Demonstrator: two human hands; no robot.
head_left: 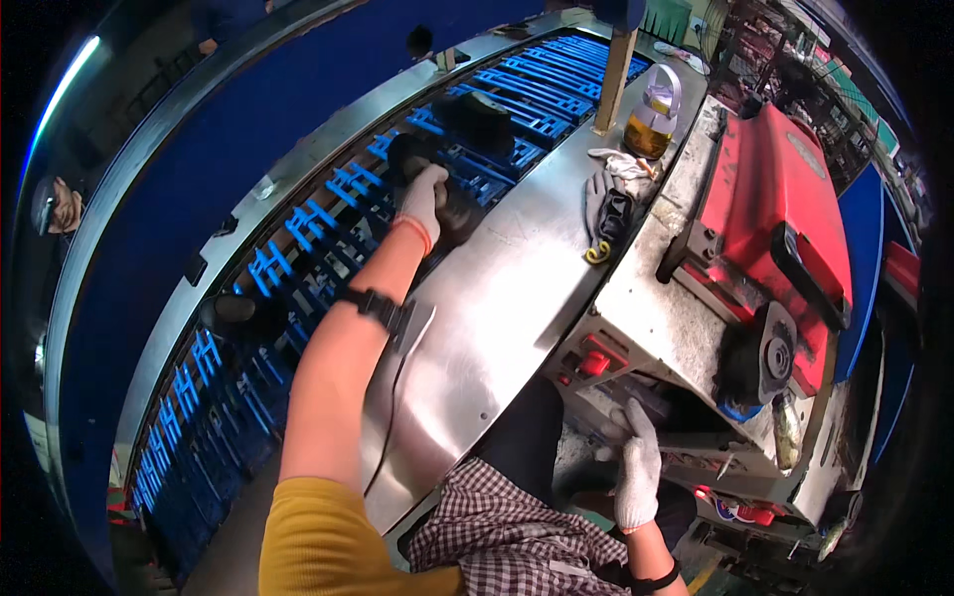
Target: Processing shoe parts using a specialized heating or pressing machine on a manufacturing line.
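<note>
My left hand, in a white glove, reaches out over the blue slatted conveyor. Its fingers are closed round a black shoe-like piece, dark and partly hidden by the hand. Another black shoe-like piece lies on the slats just beyond. My right hand, also in a white glove, hangs low near the front of the red machine. Its fingers are stretched out, with nothing seen in them.
A steel ledge runs beside the conveyor. On it are dark gloves and a clear jug of amber liquid. A wooden post stands nearby. The red machine is at right. A person is far left.
</note>
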